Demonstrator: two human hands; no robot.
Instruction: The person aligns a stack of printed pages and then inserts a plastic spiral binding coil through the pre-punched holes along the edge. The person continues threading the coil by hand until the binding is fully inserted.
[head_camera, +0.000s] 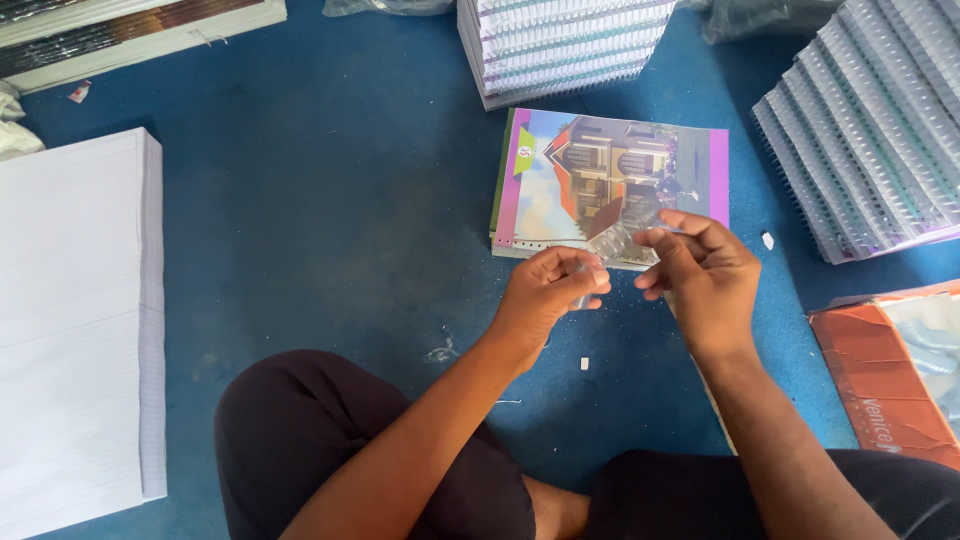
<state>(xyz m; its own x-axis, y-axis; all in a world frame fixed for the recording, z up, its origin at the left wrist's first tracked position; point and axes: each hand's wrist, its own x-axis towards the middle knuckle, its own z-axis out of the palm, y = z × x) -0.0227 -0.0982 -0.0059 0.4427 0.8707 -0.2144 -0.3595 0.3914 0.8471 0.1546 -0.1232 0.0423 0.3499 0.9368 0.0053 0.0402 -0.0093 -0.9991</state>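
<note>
Open blue floor (340, 220) centre-left; paper stack (75, 320) left, spiral notebooks (870, 120) right, blocking.

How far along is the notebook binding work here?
Done: spiral-bound stacks and stand finished. In hand: left hand and right hand together pinch a clear plastic spiral over the unbound notebook. Left: that notebook's punched edge shows no spiral yet; the white paper pile remains.

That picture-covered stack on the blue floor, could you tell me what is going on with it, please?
A person sits cross-legged on the blue floor. The left hand and right hand pinch a clear plastic spiral between them, just above the near edge of the punched stack with the house cover. Piles of spiral-bound notebooks lie beyond, and a white paper stack lies at the left.
</note>
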